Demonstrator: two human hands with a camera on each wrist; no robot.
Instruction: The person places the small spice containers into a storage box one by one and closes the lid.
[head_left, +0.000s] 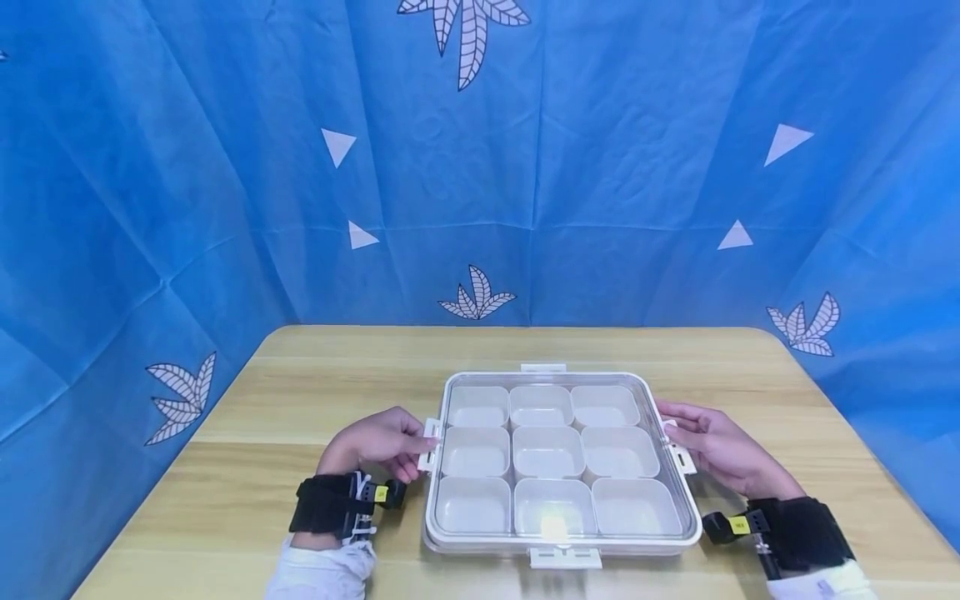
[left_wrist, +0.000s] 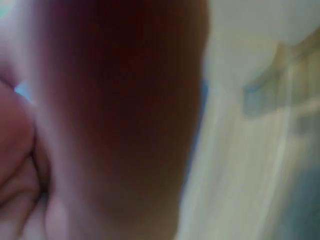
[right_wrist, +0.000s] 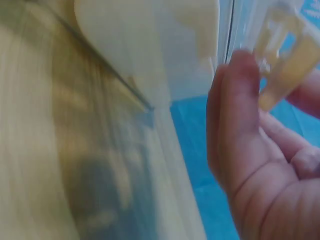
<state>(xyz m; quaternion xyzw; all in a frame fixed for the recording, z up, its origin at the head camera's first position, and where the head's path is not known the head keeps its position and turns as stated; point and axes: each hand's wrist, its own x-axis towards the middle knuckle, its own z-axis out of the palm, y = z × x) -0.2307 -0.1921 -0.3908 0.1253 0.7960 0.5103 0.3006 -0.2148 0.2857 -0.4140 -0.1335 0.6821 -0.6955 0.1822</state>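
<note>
A clear-lidded storage box [head_left: 555, 546] lies before me, with nine off-white square compartments [head_left: 547, 452] showing through its lid. White latches stick out from its sides, including a front latch [head_left: 566, 558] and a back latch [head_left: 543, 367]. My left hand [head_left: 386, 442] pinches the left latch [head_left: 429, 446], thumb on top and fingers curled below. On the other side, my right hand [head_left: 720, 446] pinches the right latch [head_left: 679, 450]. Close up in the right wrist view, the fingers [right_wrist: 240, 110] press at this latch [right_wrist: 290, 65]. Blurred skin covers much of the left wrist view.
The box stands on a light wooden table [head_left: 337, 358] with rounded back corners. A blue curtain [head_left: 600, 167] with leaf and triangle prints encloses the back and sides. Each wrist wears a black strap [head_left: 322, 504] with a small camera.
</note>
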